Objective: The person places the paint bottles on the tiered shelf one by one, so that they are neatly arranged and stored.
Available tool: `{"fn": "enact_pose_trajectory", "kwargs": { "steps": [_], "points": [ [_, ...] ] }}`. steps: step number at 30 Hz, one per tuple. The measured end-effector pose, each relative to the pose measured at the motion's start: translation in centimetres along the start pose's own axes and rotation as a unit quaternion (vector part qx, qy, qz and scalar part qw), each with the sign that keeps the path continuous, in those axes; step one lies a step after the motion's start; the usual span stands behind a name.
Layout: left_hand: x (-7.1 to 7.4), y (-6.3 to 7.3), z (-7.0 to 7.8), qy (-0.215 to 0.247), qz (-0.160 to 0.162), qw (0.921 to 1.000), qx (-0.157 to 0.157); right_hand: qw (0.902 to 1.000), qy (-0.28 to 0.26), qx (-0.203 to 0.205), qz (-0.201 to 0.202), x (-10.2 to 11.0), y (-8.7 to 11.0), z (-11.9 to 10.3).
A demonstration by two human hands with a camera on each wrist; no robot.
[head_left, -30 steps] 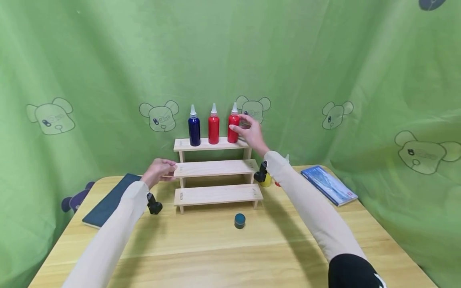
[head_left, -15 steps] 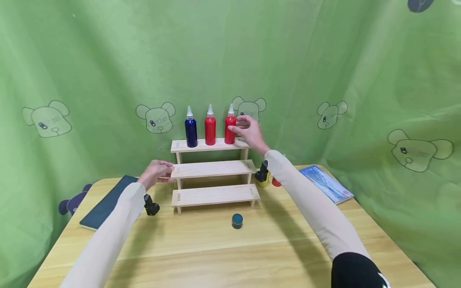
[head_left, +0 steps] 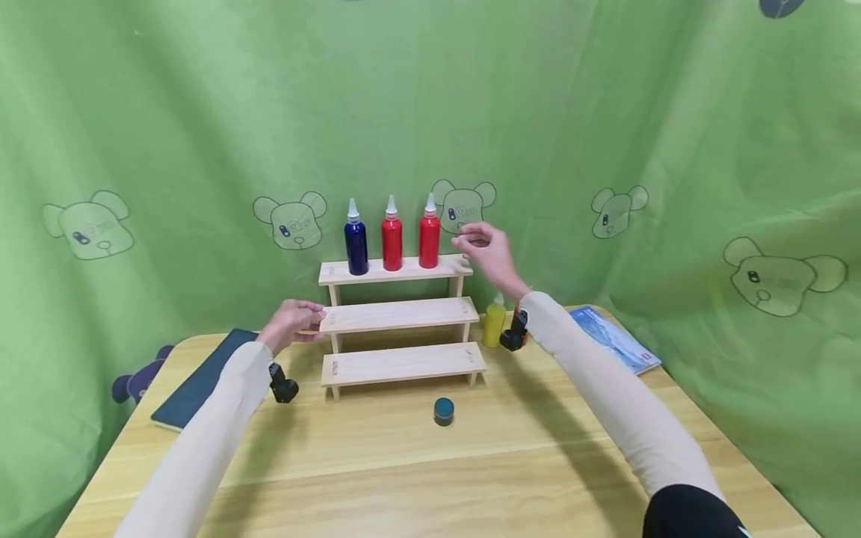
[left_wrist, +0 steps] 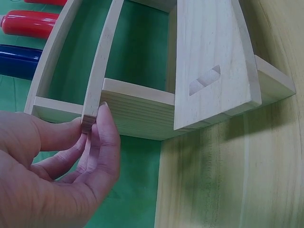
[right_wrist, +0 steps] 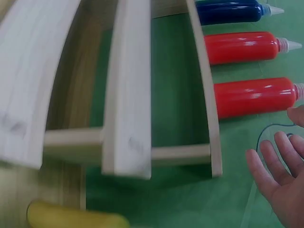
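My left hand (head_left: 291,326) pinches the left end of the middle step of a three-tier wooden shelf (head_left: 400,314); in the left wrist view, thumb and fingers sit on either side of the board's end. On the top step stand a dark blue squeeze bottle (head_left: 357,246) and two red squeeze bottles, one in the middle (head_left: 392,243) and one at right (head_left: 428,240), all upright with white nozzles. My right hand (head_left: 494,258) hovers right of the right red bottle, apart from it and holding nothing. Its fingers are loosely bent in the right wrist view (right_wrist: 285,178).
A small jar with a teal lid (head_left: 443,412) stands before the shelf. Right of the shelf is a yellow bottle (head_left: 494,323), with something orange-red partly hidden behind my right wrist. A blue book (head_left: 615,340) lies at right, a dark notebook (head_left: 205,381) at left. Green curtain surrounds the table.
My right hand has let go of the right red bottle and moved right, away from it. The yellow bottle has come into fuller view. My left hand keeps its place on the shelf.
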State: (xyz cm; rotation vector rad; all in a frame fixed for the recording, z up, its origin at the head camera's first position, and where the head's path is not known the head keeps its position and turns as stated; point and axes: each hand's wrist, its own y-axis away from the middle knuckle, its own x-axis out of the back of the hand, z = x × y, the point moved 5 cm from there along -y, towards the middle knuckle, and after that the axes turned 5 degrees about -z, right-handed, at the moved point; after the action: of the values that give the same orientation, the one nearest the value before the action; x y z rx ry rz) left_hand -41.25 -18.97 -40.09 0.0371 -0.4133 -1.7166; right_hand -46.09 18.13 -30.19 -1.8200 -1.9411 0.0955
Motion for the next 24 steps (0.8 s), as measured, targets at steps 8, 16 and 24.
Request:
{"fn": "enact_pose_trajectory", "kwargs": {
  "steps": [8,16,24],
  "points": [
    [0.0,0.4,0.1,0.014,-0.008,0.9999,-0.003,0.9964,0.077,0.027,0.021,3.7,2.5,0.5],
    [0.0,0.1,-0.1,0.009,0.002,0.9999,0.004,0.9895,0.127,0.038,0.057,7.7,4.4,3.1],
    [0.0,-0.1,0.0,0.007,0.002,1.0,0.002,0.9863,0.143,0.001,0.082,10.2,6.5,7.6]
  ]
}}
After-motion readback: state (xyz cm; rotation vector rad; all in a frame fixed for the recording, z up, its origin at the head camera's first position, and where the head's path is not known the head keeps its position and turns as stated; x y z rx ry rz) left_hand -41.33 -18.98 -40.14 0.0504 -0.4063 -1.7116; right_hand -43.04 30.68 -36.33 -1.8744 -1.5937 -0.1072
